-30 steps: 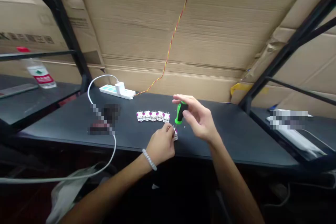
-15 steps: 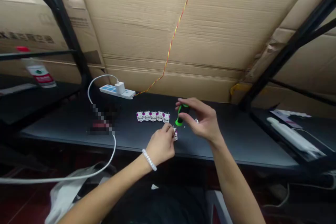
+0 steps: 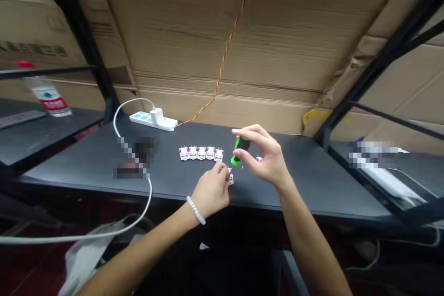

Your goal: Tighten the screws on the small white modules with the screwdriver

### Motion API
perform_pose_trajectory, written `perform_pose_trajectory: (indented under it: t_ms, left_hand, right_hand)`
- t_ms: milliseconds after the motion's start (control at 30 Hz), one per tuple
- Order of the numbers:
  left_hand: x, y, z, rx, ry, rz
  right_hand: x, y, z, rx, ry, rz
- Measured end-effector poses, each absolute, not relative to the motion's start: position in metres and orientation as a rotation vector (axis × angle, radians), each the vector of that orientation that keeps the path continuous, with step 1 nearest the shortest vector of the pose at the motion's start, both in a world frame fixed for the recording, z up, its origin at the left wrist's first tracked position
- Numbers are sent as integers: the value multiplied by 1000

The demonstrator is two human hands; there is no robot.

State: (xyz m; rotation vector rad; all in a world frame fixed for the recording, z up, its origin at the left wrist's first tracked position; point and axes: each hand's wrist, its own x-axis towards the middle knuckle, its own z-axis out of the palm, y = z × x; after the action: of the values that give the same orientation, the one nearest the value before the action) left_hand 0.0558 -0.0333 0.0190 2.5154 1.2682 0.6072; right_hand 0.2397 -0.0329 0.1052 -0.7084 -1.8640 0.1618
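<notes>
My right hand is closed around the black and green handle of a screwdriver, which slants down to the left. The tip of its shaft meets a small white and purple plastic part on the black table. My left hand, a pale beaded bracelet on its wrist, is closed at that part's left side and holds it; the fingertips are partly hidden. Just behind stands a row of several similar white and purple parts. Another such part is mostly hidden behind my right hand.
On the black table, a white power strip with a plugged-in charger lies at the back left. Its white cable hangs over the front edge. A cardboard wall closes the back. Black metal frame bars rise at both sides.
Both hands, the screwdriver and the held part keep nearly the same places. The whole view has shifted slightly, and the cardboard looks darker.
</notes>
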Motion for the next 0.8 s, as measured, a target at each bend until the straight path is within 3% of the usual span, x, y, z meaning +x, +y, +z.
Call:
perform_pose_trajectory:
  t_ms: [167, 367, 567, 800]
  left_hand:
    - [56, -32, 17, 2487, 1260, 627]
    - [57, -33, 17, 2497, 1275, 625]
    - [58, -33, 15, 2494, 1286, 626]
    - [58, -34, 18, 2492, 1286, 622]
  right_hand:
    - [243, -34, 99, -651, -1868, 439]
    - [240, -34, 104, -674, -1880, 114]
    - [239, -36, 103, -620, -1937, 352]
    - [238, -33, 104, -705, -1910, 94]
